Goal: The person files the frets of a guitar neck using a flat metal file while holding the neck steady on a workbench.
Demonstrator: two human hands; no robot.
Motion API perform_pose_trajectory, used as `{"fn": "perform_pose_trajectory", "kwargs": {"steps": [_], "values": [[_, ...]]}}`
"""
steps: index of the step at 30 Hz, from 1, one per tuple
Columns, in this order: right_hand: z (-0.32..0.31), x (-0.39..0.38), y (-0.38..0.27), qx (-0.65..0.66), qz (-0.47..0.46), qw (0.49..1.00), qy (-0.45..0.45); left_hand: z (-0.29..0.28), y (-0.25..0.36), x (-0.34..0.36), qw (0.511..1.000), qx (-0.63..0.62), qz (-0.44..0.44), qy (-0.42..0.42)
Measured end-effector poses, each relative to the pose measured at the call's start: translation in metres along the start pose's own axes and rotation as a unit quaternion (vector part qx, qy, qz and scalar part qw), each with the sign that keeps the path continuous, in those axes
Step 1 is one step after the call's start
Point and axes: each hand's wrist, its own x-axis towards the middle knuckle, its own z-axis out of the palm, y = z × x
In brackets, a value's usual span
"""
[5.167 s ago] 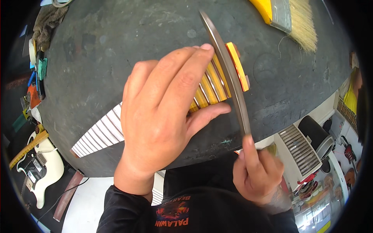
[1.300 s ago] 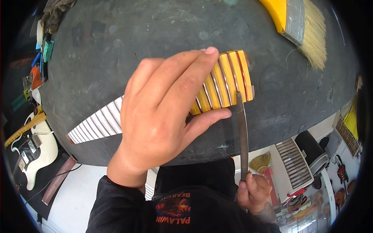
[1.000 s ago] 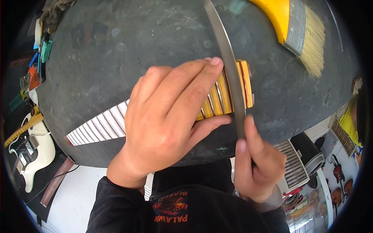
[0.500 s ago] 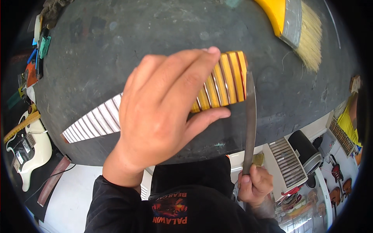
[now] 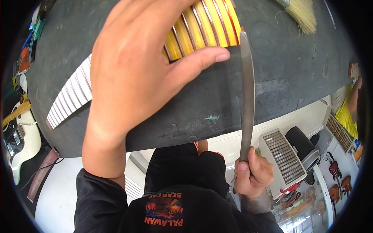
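A fretted guitar neck (image 5: 206, 27) lies across the dark work table (image 5: 186, 105). Its right part is yellow between the frets, its left part white. My left hand (image 5: 124, 66) lies over its middle, fingers across the top and thumb along the near edge, gripping it. In my right hand (image 5: 254, 174), low at the right, is a long flat metal file (image 5: 247, 97) held by its near end between thumb and fingers. The file points away from me, its far tip close by the neck's right end. Whether tip and neck touch, I cannot tell.
A wide bristle brush (image 5: 301, 17) lies at the far right of the table. On the left are a white electric guitar body (image 5: 27, 145) and hand tools. Beyond the right edge are a box of slatted bars (image 5: 283, 155), more guitars (image 5: 335, 169) and another person's yellow clothing (image 5: 347, 114).
In the picture, the neck, my left hand, brush and table have shifted up and left. The file has moved slightly up and left with my right hand, its tip still by the neck's end.
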Motion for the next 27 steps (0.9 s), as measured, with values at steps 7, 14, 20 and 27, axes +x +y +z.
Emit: {"fn": "perform_pose_trajectory", "kwargs": {"steps": [7,14,20,27], "values": [[0.009,0.001,0.001,0.005,-0.003,1.000,-0.002,0.003,0.000,-0.001,1.000,-0.001,0.008,0.015],[0.010,0.005,-0.006,-0.091,-0.043,0.995,-0.010,0.003,-0.001,0.001,1.000,-0.007,-0.001,0.018],[0.013,0.037,-0.028,-0.132,-0.043,0.990,-0.018,0.002,-0.002,0.003,0.999,-0.019,-0.014,0.023],[0.032,0.120,-0.047,-0.168,-0.049,0.985,0.005,-0.010,-0.002,0.003,0.995,-0.043,-0.082,-0.044]]}}
